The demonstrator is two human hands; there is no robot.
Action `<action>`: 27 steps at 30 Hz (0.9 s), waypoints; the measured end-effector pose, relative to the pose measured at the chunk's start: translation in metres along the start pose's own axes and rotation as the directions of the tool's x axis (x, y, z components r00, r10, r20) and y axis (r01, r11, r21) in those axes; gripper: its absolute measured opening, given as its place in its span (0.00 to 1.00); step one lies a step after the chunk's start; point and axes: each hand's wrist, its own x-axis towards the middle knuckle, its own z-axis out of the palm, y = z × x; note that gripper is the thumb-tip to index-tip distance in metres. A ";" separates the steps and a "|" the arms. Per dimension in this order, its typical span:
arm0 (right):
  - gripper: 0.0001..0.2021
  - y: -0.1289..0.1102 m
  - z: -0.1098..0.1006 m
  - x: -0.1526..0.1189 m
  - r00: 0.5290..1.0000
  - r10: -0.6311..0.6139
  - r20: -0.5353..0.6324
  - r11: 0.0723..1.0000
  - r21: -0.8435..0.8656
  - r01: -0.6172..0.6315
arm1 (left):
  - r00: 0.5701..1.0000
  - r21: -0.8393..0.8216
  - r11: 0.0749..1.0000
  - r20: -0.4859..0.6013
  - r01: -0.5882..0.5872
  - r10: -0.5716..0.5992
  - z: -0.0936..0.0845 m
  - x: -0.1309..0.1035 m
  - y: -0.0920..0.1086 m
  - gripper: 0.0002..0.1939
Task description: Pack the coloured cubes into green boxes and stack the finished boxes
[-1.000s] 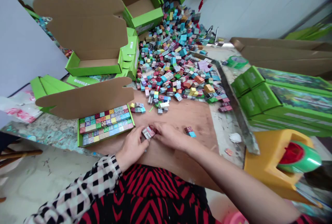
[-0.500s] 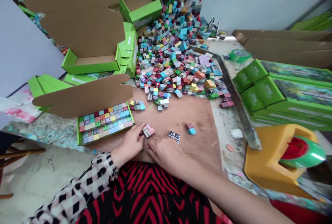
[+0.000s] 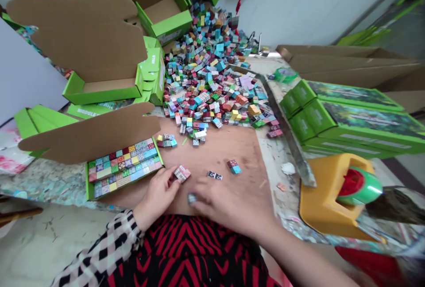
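Note:
Near the front of a brown board (image 3: 245, 149), my left hand (image 3: 159, 191) is closed on a pink and grey patterned block (image 3: 182, 172). My right hand (image 3: 219, 200), blurred by motion, holds a small grey-blue block (image 3: 191, 198) at its fingertips. Just beyond its fingers lie black-and-white blocks (image 3: 214, 175). A dark red and blue block pair (image 3: 234, 166) sits further right. Left of my left hand, an open green box (image 3: 91, 187) holds rows of colourful patterned blocks.
A large heap of small blocks (image 3: 212, 83) covers the back of the table. Empty green boxes (image 3: 102, 95) stand at the left. Stacked green boxes (image 3: 358, 114), a metal strip (image 3: 288, 132) and a yellow tape dispenser (image 3: 318, 198) are at the right.
The view has shifted, so most things appear further left. My right hand has moved away from my left, and a small grey-blue block now shows at its fingertips.

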 end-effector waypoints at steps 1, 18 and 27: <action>0.06 0.012 -0.008 -0.010 0.993 0.077 -0.093 0.997 0.017 -0.076 | 1.000 0.017 1.000 0.013 -0.001 0.001 0.000 0.000 0.003 0.19; 0.18 0.104 -0.029 -0.023 0.884 0.429 -0.184 0.877 -0.147 -0.457 | 0.985 0.414 0.899 0.147 -0.142 0.088 0.008 0.018 0.029 0.21; 0.09 0.076 -0.040 0.046 0.964 0.261 -0.059 0.942 -0.204 -0.268 | 0.989 0.200 0.972 0.112 -0.120 0.099 0.019 0.046 0.033 0.18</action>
